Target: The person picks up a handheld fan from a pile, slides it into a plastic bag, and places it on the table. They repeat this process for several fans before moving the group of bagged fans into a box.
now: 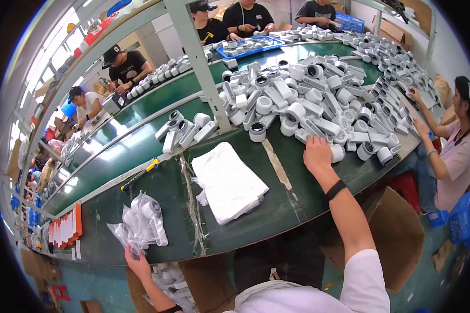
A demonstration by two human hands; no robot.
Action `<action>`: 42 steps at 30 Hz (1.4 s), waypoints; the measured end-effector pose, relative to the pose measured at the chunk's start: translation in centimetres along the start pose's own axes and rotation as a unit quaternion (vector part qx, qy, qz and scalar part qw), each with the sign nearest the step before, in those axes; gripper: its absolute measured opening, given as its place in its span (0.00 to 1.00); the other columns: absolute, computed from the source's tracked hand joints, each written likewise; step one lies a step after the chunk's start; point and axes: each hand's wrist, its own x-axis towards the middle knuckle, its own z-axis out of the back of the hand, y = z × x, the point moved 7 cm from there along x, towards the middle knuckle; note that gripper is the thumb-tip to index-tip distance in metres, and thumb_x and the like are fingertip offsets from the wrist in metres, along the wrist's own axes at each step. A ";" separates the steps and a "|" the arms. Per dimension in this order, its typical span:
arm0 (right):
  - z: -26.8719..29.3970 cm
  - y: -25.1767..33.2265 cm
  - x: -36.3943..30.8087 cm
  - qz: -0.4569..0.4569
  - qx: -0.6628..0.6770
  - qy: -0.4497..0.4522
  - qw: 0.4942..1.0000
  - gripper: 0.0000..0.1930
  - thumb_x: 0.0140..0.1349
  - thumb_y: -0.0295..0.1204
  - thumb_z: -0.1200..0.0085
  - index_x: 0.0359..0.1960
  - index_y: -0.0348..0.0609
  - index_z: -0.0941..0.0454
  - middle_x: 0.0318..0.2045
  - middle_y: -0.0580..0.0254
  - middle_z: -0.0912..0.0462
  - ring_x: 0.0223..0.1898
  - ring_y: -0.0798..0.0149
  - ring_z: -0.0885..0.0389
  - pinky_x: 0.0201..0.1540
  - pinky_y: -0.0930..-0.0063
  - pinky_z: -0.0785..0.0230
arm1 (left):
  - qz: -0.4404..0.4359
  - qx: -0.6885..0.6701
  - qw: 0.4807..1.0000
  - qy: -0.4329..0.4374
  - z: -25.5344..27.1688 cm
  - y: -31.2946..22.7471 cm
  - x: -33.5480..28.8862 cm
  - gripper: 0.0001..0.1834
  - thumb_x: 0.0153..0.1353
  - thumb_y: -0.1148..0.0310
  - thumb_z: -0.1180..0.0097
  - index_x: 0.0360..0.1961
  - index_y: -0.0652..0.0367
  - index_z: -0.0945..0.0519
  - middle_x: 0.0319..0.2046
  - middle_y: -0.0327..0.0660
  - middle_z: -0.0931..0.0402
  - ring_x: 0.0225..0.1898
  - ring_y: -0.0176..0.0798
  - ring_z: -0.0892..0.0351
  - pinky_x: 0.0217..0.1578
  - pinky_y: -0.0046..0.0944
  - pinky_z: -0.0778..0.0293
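A large heap of light grey plastic housings, each with a round head and a flat handle, covers the right side of the green bench. At the heap's near edge my right hand has its fingers curled over one of these housings; its fingertips are partly lost among the parts. My left hand pinches the near end of a clear plastic bag lying at the bench's front edge. Similar grey pieces show through the bag. Between my hands lies a stack of white plastic bags.
A yellow-and-black hammer lies beyond the filled bag. Orange-edged cards sit at the left. A metal post rises from the bench. Co-workers sit across and at the right. An open cardboard box stands below.
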 end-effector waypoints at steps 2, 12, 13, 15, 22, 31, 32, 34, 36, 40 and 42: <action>-0.7 -0.4 0.6 -0.024 -0.005 -0.005 1.000 0.22 0.51 0.33 0.40 0.47 0.40 0.27 0.45 0.55 0.26 0.49 0.51 0.28 0.50 0.59 0.32 | 0.014 -0.043 0.999 0.010 -0.4 -0.5 0.5 0.33 0.51 0.82 0.44 0.62 0.64 0.35 0.59 0.51 0.35 0.61 0.52 0.34 0.61 0.46 0.38; -0.1 1.8 -0.6 -0.105 0.220 0.079 0.967 0.27 0.51 0.34 0.42 0.53 0.34 0.30 0.41 0.48 0.21 0.40 0.47 0.20 0.43 0.53 0.27 | -0.171 0.000 0.985 0.034 -3.2 -24.3 -3.9 0.24 0.50 0.74 0.36 0.51 0.58 0.23 0.58 0.46 0.30 0.60 0.49 0.33 0.57 0.46 0.35; 0.8 1.9 -1.3 -0.125 0.291 0.071 0.946 0.29 0.54 0.32 0.43 0.58 0.32 0.32 0.42 0.47 0.20 0.38 0.48 0.17 0.40 0.54 0.25 | -0.238 -0.038 0.962 0.127 -5.8 -27.7 -5.0 0.20 0.50 0.74 0.36 0.47 0.59 0.21 0.53 0.44 0.26 0.56 0.48 0.30 0.54 0.45 0.32; 1.0 1.8 -3.2 -0.199 0.526 0.121 0.818 0.29 0.56 0.30 0.44 0.60 0.32 0.34 0.42 0.47 0.19 0.37 0.53 0.17 0.39 0.60 0.24 | -0.350 -0.092 0.894 0.265 -10.4 -33.5 -7.4 0.15 0.50 0.74 0.35 0.41 0.59 0.19 0.47 0.44 0.22 0.50 0.48 0.25 0.51 0.43 0.29; 5.3 6.3 -12.4 -0.192 0.886 0.249 0.342 0.31 0.48 0.17 0.56 0.59 0.33 0.35 0.42 0.47 0.21 0.37 0.53 0.17 0.39 0.60 0.20 | -0.416 -0.020 0.847 0.331 -20.1 -35.9 -9.5 0.08 0.53 0.72 0.38 0.36 0.58 0.17 0.35 0.42 0.20 0.40 0.48 0.24 0.42 0.42 0.27; 5.6 7.2 -15.3 -0.189 0.856 0.231 0.421 0.23 0.46 0.16 0.53 0.49 0.38 0.31 0.33 0.55 0.21 0.26 0.61 0.22 0.29 0.71 0.29 | -0.379 -0.050 0.866 0.323 -20.8 -36.3 -8.7 0.06 0.56 0.73 0.42 0.35 0.61 0.19 0.30 0.45 0.21 0.39 0.50 0.23 0.41 0.43 0.27; 5.7 7.6 -15.3 -0.188 0.857 0.232 0.420 0.23 0.46 0.16 0.53 0.49 0.38 0.31 0.33 0.55 0.21 0.26 0.61 0.22 0.29 0.71 0.29 | -0.339 -0.079 0.879 0.325 -20.7 -36.1 -8.2 0.06 0.57 0.74 0.43 0.36 0.62 0.20 0.31 0.47 0.21 0.38 0.51 0.22 0.40 0.43 0.27; 6.0 8.5 -15.3 -0.176 0.833 0.233 0.471 0.18 0.52 0.19 0.46 0.46 0.39 0.29 0.30 0.59 0.20 0.24 0.65 0.22 0.29 0.73 0.29 | -0.299 -0.107 0.891 0.325 -20.7 -35.8 -7.8 0.06 0.59 0.74 0.45 0.37 0.63 0.21 0.32 0.49 0.21 0.36 0.52 0.22 0.39 0.42 0.27; 6.3 9.5 -15.4 -0.176 0.834 0.224 0.473 0.14 0.55 0.22 0.42 0.43 0.39 0.27 0.29 0.61 0.21 0.23 0.68 0.23 0.27 0.74 0.30 | -0.267 -0.156 0.897 0.316 -20.7 -35.4 -7.5 0.07 0.61 0.76 0.48 0.39 0.65 0.22 0.31 0.48 0.20 0.32 0.46 0.20 0.36 0.38 0.27; 6.3 10.1 -15.7 -0.173 0.813 0.225 0.508 0.11 0.56 0.23 0.42 0.40 0.39 0.27 0.28 0.63 0.21 0.23 0.69 0.23 0.26 0.75 0.31 | -0.188 -0.247 0.886 0.345 -20.7 -35.7 -7.7 0.09 0.61 0.75 0.47 0.42 0.64 0.22 0.28 0.45 0.21 0.29 0.38 0.23 0.34 0.35 0.28; 6.3 10.1 -16.2 -0.184 0.791 0.252 0.525 0.09 0.57 0.23 0.43 0.39 0.39 0.26 0.27 0.63 0.21 0.23 0.70 0.23 0.25 0.76 0.32 | -0.175 -0.205 0.894 0.358 -21.0 -35.9 -8.0 0.10 0.60 0.74 0.44 0.42 0.64 0.21 0.27 0.41 0.21 0.26 0.32 0.26 0.31 0.32 0.29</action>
